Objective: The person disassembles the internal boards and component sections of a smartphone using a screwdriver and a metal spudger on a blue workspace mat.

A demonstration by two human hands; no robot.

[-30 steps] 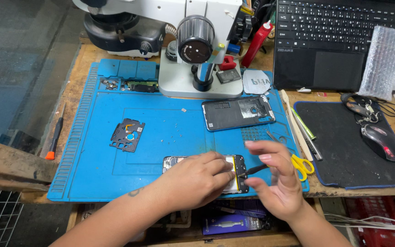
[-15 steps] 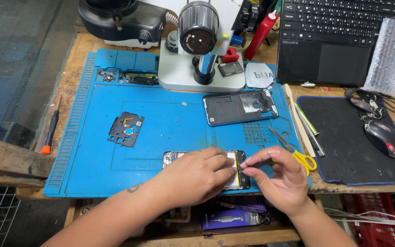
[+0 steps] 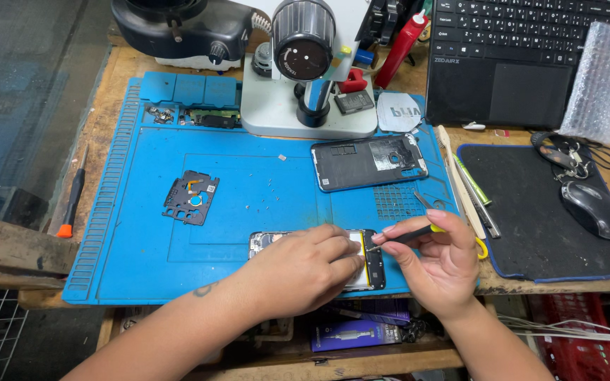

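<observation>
An opened phone (image 3: 372, 271) lies at the near edge of the blue work mat (image 3: 135, 240). My left hand (image 3: 305, 271) presses flat on top of it and covers most of it. My right hand (image 3: 435, 264) pinches a thin dark tool with a yellow collar (image 3: 407, 237), its tip touching the phone's right end. The phone's removed back shell (image 3: 368, 162) lies further up the mat. A small dark inner cover plate (image 3: 192, 197) rests on the mat's left half.
A microscope (image 3: 305, 70) stands at the mat's far edge, with small parts beside its base. A laptop (image 3: 524, 63), black mouse pad (image 3: 552, 219), mouse (image 3: 591, 208) and keys sit right. An orange-tipped screwdriver (image 3: 72, 194) lies left. Tweezers and sticks (image 3: 471, 187) lie between mat and pad.
My right hand shifted from loosely beside the phone to gripping the thin tool, whose tip now meets the phone's right end. My left hand stays on the phone. The camera leaned closer.
</observation>
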